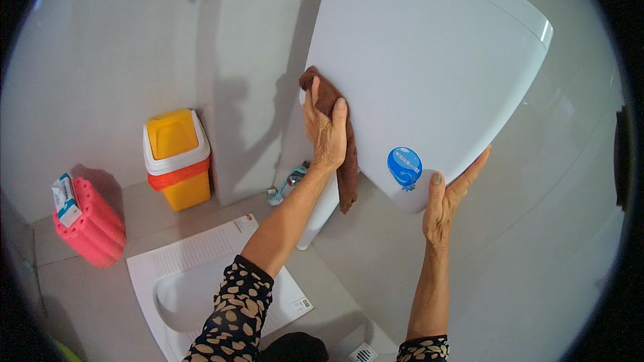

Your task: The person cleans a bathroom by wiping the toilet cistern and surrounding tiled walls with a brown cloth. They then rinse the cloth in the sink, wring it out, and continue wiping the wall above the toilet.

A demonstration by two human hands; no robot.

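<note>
Mid-frame, the left hand [327, 137] has its fingers closed over a brown cloth [348, 181] against the white tank [429, 60] — right of centre, the right hand [443, 208], fingers spread, braces its edge.

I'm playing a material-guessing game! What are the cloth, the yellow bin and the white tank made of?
Cloth: soft fabric, by its fuzzy look and limp hang. Bin: probably smooth plastic, from its even, bright colours. Tank: smooth, with a soft sheen; plastic or ceramic, unclear.
</note>
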